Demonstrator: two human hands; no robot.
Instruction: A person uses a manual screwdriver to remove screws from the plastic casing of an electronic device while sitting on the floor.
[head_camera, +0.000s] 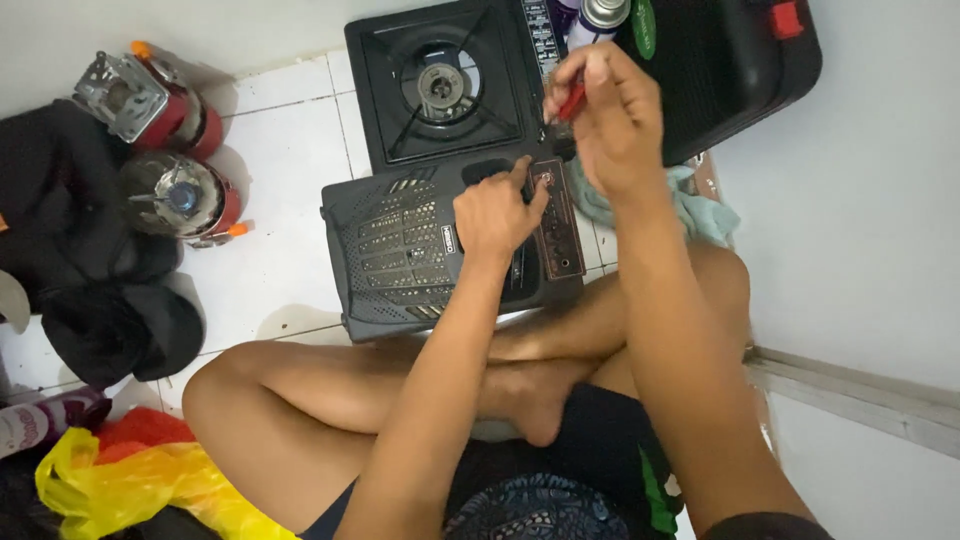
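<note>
Stove panel (440, 255) is being unscrewed: left hand (495, 212) presses its control strip, right hand (610, 120) closed around a red screwdriver (570, 102) just above; next needs steady turning.

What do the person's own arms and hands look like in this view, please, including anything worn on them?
Both arms are bare up to the frame's edge, with no sleeves visible. The left hand and the right hand wear no gloves; no rings, watch or bracelets show. Fingernails look short.

Single head view, looking steeply down, close over crossed legs (420, 390) and tiled floor (290, 160)
</note>
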